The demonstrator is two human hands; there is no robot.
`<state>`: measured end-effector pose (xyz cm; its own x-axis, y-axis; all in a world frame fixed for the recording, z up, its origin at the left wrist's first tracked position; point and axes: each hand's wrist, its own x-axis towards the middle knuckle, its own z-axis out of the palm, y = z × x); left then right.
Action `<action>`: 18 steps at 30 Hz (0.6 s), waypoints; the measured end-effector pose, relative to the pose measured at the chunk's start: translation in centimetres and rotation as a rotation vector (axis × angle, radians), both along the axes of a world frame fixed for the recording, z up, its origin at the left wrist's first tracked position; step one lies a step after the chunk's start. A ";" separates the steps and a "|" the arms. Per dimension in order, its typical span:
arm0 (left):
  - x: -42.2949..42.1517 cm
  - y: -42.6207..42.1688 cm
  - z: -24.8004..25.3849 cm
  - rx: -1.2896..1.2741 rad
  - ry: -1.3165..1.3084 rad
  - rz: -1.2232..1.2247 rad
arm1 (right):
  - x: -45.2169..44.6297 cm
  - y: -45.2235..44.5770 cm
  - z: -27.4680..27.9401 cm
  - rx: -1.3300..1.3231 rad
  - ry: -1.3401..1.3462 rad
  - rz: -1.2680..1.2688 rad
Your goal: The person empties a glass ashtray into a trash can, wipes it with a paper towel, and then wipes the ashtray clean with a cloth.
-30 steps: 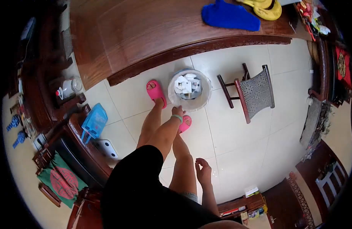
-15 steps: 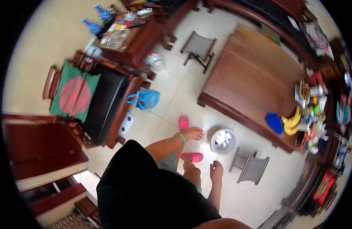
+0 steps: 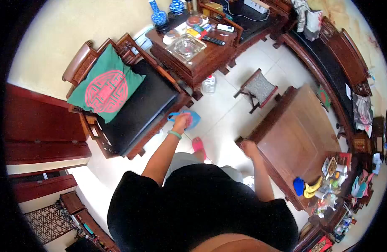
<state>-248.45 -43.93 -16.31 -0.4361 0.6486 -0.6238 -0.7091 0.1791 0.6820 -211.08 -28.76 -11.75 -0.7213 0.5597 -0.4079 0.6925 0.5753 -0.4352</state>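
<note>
Blue bag (image 3: 195,119) | partly hidden behind left hand (image 3: 182,122) | hand's grip: cannot tell

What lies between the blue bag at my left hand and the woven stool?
Nothing but bare tiled floor: the head view shows that stretch between the blue bag and the woven stool.

No words, brands or numbers could be read. One sign stood out, a round pink-red emblem of maze-like lines (image 3: 104,93) on the green square fabric cushion (image 3: 111,80); any print on the light-blue carrier bag (image 3: 195,119), right of and below that cushion, was too blurred to make out
</note>
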 end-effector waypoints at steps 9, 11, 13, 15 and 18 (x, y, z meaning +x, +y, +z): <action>-15.7 13.6 7.4 -0.093 0.182 0.199 | -32.1 20.0 5.7 0.011 0.530 0.055; -18.3 16.5 5.3 -0.134 0.173 0.240 | -38.0 24.9 4.6 0.048 0.565 0.085; -19.8 20.0 5.1 -0.297 0.163 0.333 | -42.7 28.1 4.0 0.110 0.550 0.054; -20.3 22.7 6.2 -0.438 0.139 0.419 | -47.5 31.2 2.4 0.074 0.291 0.039; -22.4 25.1 4.0 -0.460 0.171 0.460 | -51.3 31.8 2.5 -0.009 0.274 0.004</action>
<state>-270.87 -18.83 -12.32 -0.7219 0.0581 -0.6896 -0.6713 0.1834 0.7181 -262.35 3.06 -9.22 -0.8075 0.5539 -0.2028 0.5463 0.5728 -0.6111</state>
